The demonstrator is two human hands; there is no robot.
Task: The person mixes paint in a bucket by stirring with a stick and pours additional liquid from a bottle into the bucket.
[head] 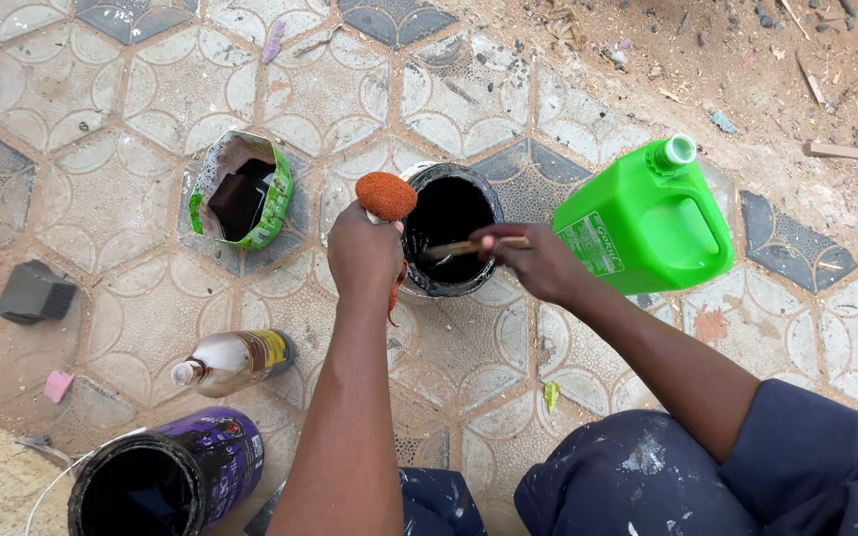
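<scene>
stick (464, 247) | thin, stiff, light wood, dipped into black tin (446, 230) on tiled floor (151, 99) | pinched near its upper end by right hand (540, 263) | left hand (362, 253) closed round orange sponge (385, 196) | wet tip judged slippery, dry end best gripped

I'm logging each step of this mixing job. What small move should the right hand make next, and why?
Probably stir: the right hand holds a stick reaching into the black can of dark liquid, while the left hand grips an orange sponge at the rim.
</scene>
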